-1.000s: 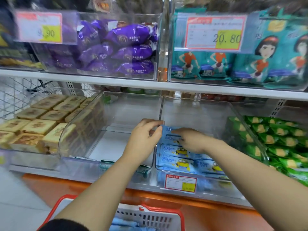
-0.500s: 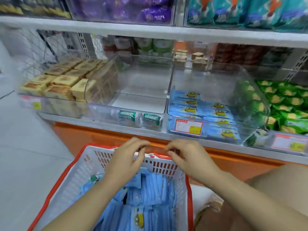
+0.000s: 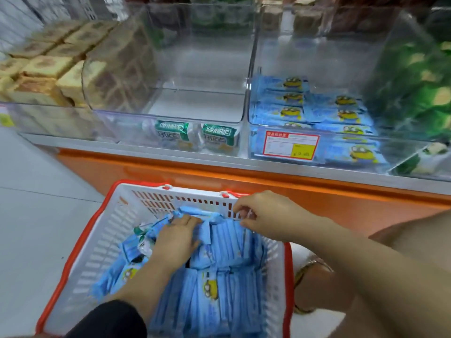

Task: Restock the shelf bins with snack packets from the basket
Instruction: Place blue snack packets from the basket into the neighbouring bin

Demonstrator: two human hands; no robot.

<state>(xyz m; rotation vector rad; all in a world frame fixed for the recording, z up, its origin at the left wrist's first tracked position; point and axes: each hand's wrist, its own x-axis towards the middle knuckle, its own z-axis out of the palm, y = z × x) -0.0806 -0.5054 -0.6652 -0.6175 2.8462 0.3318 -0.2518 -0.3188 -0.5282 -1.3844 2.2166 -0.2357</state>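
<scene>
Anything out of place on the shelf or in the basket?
Two green-and-white packets sit alone at the front of the otherwise bare middle bin, print apparently upside down. In the basket, a white-and-teal packet is mixed among the blue packets.

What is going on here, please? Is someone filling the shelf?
A person is restocking. Both hands are in the white basket: the left hand rests on the blue packets, the right hand curls at their far edge, grip unclear. The shelf bin above already holds some matching packets, with room left behind them.
</scene>
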